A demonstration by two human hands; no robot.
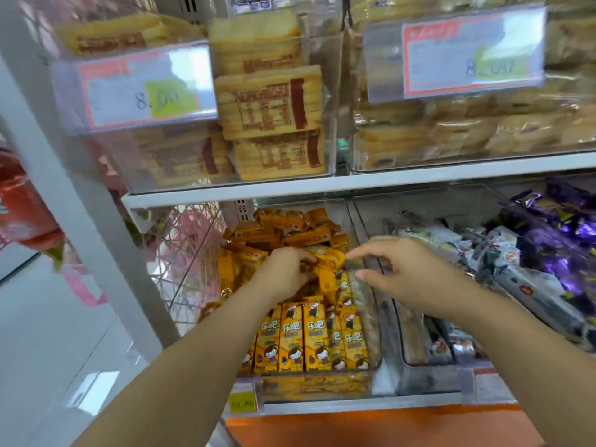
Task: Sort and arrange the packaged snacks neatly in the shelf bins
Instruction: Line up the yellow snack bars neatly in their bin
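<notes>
We're looking down into the lower shelf, and both bare arms are reaching in. The left hand (287, 272) has its fingers curled round a yellow pack (325, 258), gripping it over the middle of the clear bin (375, 321). The right hand (409, 272) hovers just beside it, forefinger and thumb stretched out and apart, holding nothing.

Inside that bin, the upright packs (309, 337) stand in a tidy row against the front wall, printed faces towards us. Behind the hands, the loose packs (283, 227) lie heaped at every angle towards the back. The gripped pack sits between the two groups, tilted.

To the right there's a neighbouring bin (403, 343) of grey-white wrappers (503, 262), and further right the purple wrappers (564, 227) pile up.

A white shelf board (354, 182) runs across above. On it stand clear boxes stacked with pale golden cake packs (267, 101), flat on one another. Two price tags (142, 88) hang at the front; both read 8.00, the rest is blurred.

A small yellow label (243, 404) sits on the shelf edge below the bin, above an orange strip (387, 427).

At left, a white upright post (80, 204) slants up, and past it are red packaging (22, 204) and a wire basket (190, 253) with pink contents. Pale glossy floor (48, 350) shines below.
</notes>
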